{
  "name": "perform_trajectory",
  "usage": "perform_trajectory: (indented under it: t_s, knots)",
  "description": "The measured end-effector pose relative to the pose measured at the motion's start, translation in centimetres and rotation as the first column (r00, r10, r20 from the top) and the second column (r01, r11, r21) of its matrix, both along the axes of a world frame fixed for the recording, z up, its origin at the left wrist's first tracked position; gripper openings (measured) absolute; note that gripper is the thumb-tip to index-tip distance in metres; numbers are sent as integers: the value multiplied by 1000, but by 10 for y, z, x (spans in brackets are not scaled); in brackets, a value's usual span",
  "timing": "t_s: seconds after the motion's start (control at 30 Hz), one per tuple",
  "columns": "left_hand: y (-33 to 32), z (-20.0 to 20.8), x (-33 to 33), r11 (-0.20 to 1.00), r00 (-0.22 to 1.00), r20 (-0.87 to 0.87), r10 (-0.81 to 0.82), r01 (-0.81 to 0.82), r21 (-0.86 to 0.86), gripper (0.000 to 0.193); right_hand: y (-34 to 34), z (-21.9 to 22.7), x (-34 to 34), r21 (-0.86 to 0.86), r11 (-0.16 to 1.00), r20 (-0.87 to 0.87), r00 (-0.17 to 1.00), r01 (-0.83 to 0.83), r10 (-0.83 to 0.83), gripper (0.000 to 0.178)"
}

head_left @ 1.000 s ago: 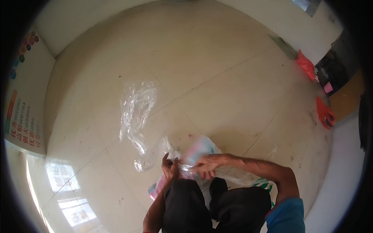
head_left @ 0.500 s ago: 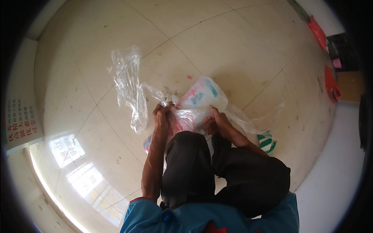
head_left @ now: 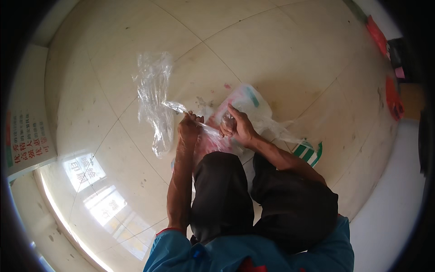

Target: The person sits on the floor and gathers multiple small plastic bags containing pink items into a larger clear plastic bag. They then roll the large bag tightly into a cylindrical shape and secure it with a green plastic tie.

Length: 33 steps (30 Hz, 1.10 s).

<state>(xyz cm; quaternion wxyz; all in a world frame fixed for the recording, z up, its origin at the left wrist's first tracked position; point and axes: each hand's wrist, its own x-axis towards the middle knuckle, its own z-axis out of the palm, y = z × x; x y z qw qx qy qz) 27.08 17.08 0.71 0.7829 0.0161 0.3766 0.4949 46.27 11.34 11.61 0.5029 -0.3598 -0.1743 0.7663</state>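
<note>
Loosely crumpled glossy film (head_left: pixel 155 97), curled hands (head_left: pixel 189 129)

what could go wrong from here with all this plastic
The thin clear film pinched in the left hand might tear if pulled hard. The crumpled film on the floor could pick up dirt, since dark marks show nearby.

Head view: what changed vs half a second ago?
The right hand moved left, in toward the left hand, over the printed plastic bundle; its thumb now sticks up. Whether it let go of any film is unclear. Unchanged: left hand gripping clear film, crumpled film on the floor.
</note>
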Motion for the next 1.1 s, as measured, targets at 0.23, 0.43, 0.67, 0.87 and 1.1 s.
perform_trajectory:
  t_s: [0.23,0.43,0.67,0.87,1.1]
  knots:
    - [46,-23,25,979,866,-496,55,-145,-143,30,-34,3,16,-134,990,134,991,30,-12,60]
    - [35,-55,43,937,106,-936,337,-137,322,41,-63,20,42,-333,936,119,990,114,-78,52]
    - [30,-66,42,977,-106,-974,200,-50,206,41,-93,15,92,-374,925,-40,996,62,-83,52]
    - [34,-63,28,966,-334,-910,246,158,203,36,-112,-49,110,-585,804,-171,954,104,-248,45]
    - [6,-71,40,876,-218,-953,-210,391,-282,71,-122,-157,109,-581,803,405,903,134,142,36]
